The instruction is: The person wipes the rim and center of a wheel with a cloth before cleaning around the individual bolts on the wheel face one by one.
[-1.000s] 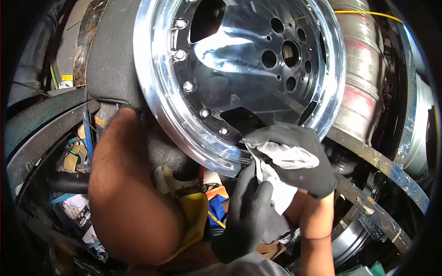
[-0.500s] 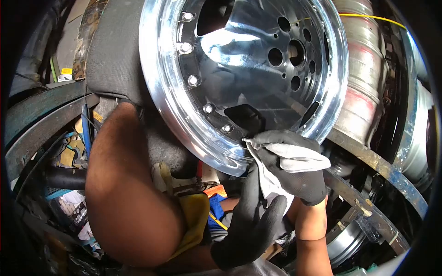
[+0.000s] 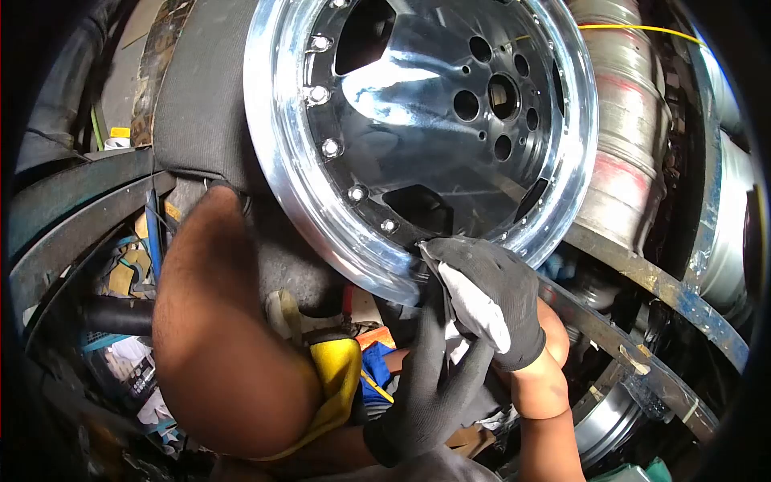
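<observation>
A polished chrome wheel rim (image 3: pixel 377 112) with dark spoke openings and shiny bolts along its lip fills the upper middle. My right hand (image 3: pixel 490 289), in a dark grey knit glove, is closed on a folded white cloth (image 3: pixel 475 309). Its fingertips press at the inner lower edge of the rim, near the bolt line. Below it, my left hand (image 3: pixel 426 394) wears the same kind of glove, with fingers stretched up towards the rim's lower lip and thumb apart. Part of the cloth shows between its thumb and fingers; its fingertips are hidden behind the right hand.
A dark padded support (image 3: pixel 201 88) stands left of the rim, beside my bare leg (image 3: pixel 225 329). Stacked worn wheels (image 3: pixel 614 153) stand at the right behind a metal frame bar (image 3: pixel 642 273). A yellow cloth (image 3: pixel 336 373) and clutter lie below.
The rim appears slightly lower and further left in view. My right hand has turned and shifted left with the cloth, which now looks more bunched. The left hand stays close beneath.
</observation>
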`<control>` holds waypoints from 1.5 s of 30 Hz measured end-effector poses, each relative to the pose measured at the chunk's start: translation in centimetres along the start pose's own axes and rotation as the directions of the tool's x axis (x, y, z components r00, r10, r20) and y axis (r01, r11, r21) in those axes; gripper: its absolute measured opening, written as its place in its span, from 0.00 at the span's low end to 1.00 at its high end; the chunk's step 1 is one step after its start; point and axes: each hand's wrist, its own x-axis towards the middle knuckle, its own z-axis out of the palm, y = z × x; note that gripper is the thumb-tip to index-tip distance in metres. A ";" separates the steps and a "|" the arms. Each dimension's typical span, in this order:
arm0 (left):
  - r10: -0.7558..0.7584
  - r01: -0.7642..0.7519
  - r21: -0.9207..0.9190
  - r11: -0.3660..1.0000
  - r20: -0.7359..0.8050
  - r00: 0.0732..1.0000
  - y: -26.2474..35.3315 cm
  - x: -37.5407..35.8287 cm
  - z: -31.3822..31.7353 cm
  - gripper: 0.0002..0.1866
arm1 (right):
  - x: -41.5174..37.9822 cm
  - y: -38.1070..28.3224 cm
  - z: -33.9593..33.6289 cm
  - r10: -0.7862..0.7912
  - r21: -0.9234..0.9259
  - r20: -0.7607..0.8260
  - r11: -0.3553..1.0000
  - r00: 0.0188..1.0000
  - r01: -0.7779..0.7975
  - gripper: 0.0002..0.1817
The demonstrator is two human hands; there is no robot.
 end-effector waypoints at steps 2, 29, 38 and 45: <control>-0.017 0.017 -0.008 1.000 0.003 1.000 -0.2 -0.6 0.2 0.38 | 0.1 0.5 -0.5 -0.085 -0.052 0.058 0.995 0.995 0.088 0.22; -0.007 0.007 -0.013 1.000 -0.013 1.000 -0.3 1.3 -1.1 0.33 | -0.9 1.5 0.3 -0.018 0.026 -0.022 0.999 1.000 0.019 0.24; -0.014 0.014 -0.017 1.000 -0.025 1.000 -0.3 1.3 -0.8 0.31 | -0.4 0.6 -0.6 -0.062 -0.087 0.085 0.994 0.994 0.069 0.24; -0.091 0.091 -0.039 0.995 -0.003 0.996 -0.7 -0.5 0.0 0.30 | -0.9 0.5 0.2 -0.012 -0.038 -0.028 0.999 1.000 0.011 0.22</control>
